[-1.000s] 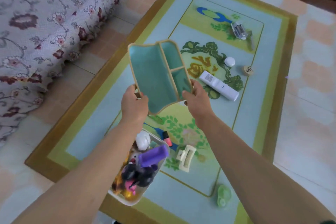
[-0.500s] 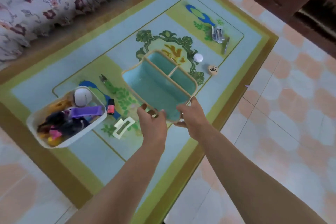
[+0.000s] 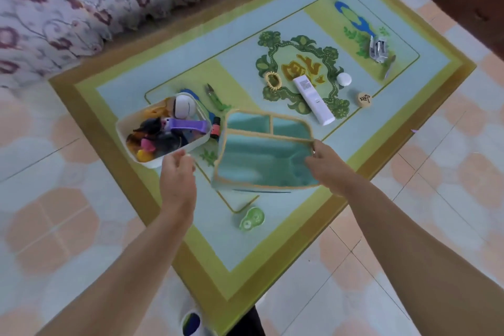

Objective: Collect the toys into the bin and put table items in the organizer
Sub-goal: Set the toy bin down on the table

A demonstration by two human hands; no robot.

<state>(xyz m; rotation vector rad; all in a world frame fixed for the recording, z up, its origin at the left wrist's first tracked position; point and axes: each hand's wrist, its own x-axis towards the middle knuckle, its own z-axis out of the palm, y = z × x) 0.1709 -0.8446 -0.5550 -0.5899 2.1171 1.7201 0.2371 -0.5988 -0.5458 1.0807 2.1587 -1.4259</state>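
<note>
Squarely between both hands (image 3: 178, 174) (image 3: 328, 169), organizer (image 3: 261, 163)

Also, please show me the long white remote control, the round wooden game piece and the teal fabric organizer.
long white remote control (image 3: 313, 99): head view, middle of its body.
round wooden game piece (image 3: 365, 99): head view, its marked top face.
teal fabric organizer (image 3: 259, 163): head view, bare inside of the large compartment.

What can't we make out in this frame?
Head view, left hand at the bin rim: contact unclear, the hand's back hides its fingertips.
Head view, toys low in the bin: covered by those on top.
Head view, table under the organizer: hidden by it.
Head view, wooden disc: marking too small to read.
</note>
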